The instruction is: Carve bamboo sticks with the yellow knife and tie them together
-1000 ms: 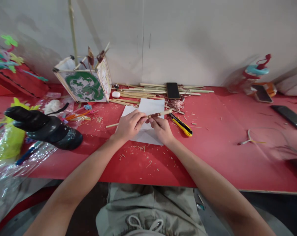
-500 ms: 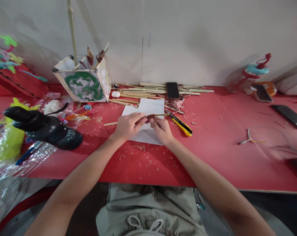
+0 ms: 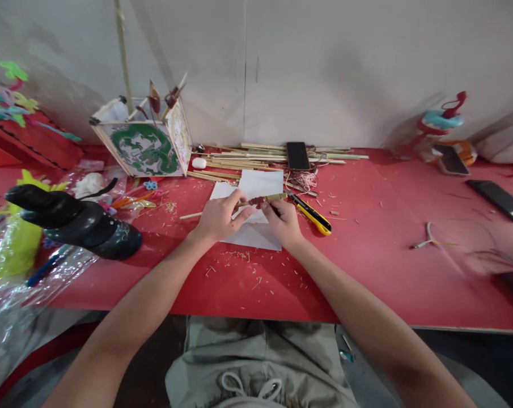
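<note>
A thin bamboo stick (image 3: 191,216) runs crosswise through my hands, its pale end jutting out past the left one. Reddish-brown wrapping (image 3: 258,200) covers part of it between the hands. My left hand (image 3: 219,217) is curled around the stick, with thumb and forefinger spread a little apart. Bent fingers of my right hand (image 3: 284,224) grip it just below the wrapped part, thumb tucked in. White paper sheets (image 3: 256,239) lie under both hands. Beside the right hand rests a yellow and black utility knife (image 3: 313,214).
Bamboo strips (image 3: 222,161) and a phone (image 3: 297,156) lie along the wall. A paper lantern with a green dragon (image 3: 143,148) stands back left, a black bottle-like object (image 3: 81,224) before it. Shavings dot the red table (image 3: 367,255). A cable (image 3: 428,241) is at right.
My left thumb and forefinger have parted from the wrapping, and the left hand has shifted slightly left. The right fingers have curled more, leaving more of the wrapped stick in sight.
</note>
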`<move>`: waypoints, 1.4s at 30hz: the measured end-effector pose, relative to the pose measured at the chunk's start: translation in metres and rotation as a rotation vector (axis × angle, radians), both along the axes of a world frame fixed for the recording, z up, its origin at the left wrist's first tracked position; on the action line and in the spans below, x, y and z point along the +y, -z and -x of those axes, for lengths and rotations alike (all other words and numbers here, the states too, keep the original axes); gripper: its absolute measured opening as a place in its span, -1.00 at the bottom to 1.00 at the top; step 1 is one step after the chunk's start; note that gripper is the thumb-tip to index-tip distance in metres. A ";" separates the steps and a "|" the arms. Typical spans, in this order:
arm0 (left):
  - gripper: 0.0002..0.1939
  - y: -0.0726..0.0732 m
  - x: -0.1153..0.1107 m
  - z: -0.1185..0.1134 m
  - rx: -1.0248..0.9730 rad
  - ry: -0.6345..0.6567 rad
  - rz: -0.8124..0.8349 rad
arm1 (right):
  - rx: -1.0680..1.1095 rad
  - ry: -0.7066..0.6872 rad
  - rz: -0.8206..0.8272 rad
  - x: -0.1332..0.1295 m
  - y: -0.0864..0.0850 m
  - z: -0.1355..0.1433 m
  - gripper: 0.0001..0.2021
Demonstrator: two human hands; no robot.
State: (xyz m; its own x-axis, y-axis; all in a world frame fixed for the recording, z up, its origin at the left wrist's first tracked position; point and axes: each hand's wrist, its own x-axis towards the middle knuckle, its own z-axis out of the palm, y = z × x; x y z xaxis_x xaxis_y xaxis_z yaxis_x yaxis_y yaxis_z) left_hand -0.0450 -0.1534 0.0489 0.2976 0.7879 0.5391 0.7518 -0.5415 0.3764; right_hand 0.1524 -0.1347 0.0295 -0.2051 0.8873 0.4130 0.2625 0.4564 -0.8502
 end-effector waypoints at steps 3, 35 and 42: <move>-0.62 0.000 0.000 -0.001 0.008 0.013 -0.012 | 0.008 -0.007 -0.011 0.000 -0.002 0.000 -0.67; -0.69 0.001 0.000 0.001 0.018 -0.027 -0.143 | 0.188 0.025 0.007 0.004 -0.008 -0.002 -0.71; -0.70 -0.007 0.004 0.008 0.017 0.001 -0.190 | 0.462 -0.227 0.517 0.019 -0.013 -0.018 -0.60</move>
